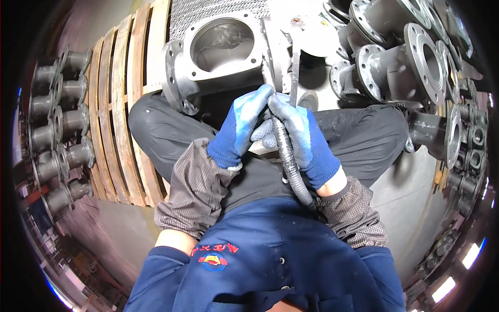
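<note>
The hose [287,152] looks glossy and ribbed, the pipe fitting [221,76] matt metal, the pallet [136,62] rough wood.

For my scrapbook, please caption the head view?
Gloved left hand and right hand together on a dark ribbed hose, near a flanged metal casting.

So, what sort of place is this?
Probably a metal workshop or factory: many metal pipes are gathered on both sides, a wooden pallet lies on the left, and a large metal fitting sits straight ahead.

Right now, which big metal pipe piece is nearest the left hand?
The big casting straight ahead, its wide round opening showing; the other pieces sit farther off to the sides.
</note>
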Demonstrator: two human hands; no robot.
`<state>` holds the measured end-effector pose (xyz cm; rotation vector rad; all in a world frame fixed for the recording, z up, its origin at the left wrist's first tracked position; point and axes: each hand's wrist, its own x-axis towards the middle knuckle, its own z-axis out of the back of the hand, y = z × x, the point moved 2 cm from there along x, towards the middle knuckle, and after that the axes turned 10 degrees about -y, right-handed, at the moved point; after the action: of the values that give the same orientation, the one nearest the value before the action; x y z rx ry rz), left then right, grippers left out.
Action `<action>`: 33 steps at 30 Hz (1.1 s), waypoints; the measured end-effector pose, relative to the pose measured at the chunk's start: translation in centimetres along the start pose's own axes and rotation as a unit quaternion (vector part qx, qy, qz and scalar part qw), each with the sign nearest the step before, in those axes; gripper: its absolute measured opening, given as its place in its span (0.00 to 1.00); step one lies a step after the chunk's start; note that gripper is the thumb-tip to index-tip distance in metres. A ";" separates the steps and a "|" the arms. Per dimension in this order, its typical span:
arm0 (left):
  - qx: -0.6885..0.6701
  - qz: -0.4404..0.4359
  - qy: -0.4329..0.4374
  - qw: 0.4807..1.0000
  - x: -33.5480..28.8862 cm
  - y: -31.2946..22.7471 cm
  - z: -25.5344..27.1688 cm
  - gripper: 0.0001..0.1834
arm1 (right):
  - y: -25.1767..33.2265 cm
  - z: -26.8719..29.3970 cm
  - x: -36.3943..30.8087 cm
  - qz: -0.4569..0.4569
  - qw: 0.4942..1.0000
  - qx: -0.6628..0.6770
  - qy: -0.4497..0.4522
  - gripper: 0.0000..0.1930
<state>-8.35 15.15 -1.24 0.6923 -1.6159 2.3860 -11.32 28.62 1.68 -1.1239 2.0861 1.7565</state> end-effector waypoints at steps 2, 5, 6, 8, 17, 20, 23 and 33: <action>-0.030 0.120 0.062 0.990 0.5 -0.4 0.4 0.15 | 0.1 -0.4 0.0 0.088 0.996 0.016 -0.023 0.20; -0.069 0.120 0.011 0.990 0.2 1.3 -0.1 0.15 | 0.4 -0.3 0.3 0.073 0.996 0.043 -0.027 0.19; -0.149 0.213 0.020 0.965 0.5 1.6 -0.4 0.15 | 0.4 0.0 0.6 0.061 0.997 0.048 -0.026 0.19; 0.010 0.034 0.003 0.999 0.9 0.0 -0.6 0.15 | -0.2 0.5 1.3 0.055 0.997 0.046 -0.013 0.19; -0.133 0.263 0.039 0.955 -0.1 0.7 0.1 0.16 | -0.1 0.0 0.5 0.022 1.000 0.011 0.001 0.18; 0.010 0.027 0.056 0.998 -0.6 0.3 -0.2 0.20 | -0.6 0.5 -0.3 0.020 1.000 -0.002 -0.019 0.19; -0.103 0.122 0.036 0.987 -0.4 0.1 0.2 0.16 | -0.4 -0.5 -0.1 0.011 0.999 -0.011 -0.028 0.19; -0.373 0.401 0.018 0.837 -0.6 1.0 -0.7 0.16 | -0.5 -1.7 0.0 -0.014 0.994 0.013 -0.111 0.18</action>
<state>-8.39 15.44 -2.58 -0.2477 -2.9437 1.7708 -10.48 27.10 1.82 -0.9001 1.9467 1.7463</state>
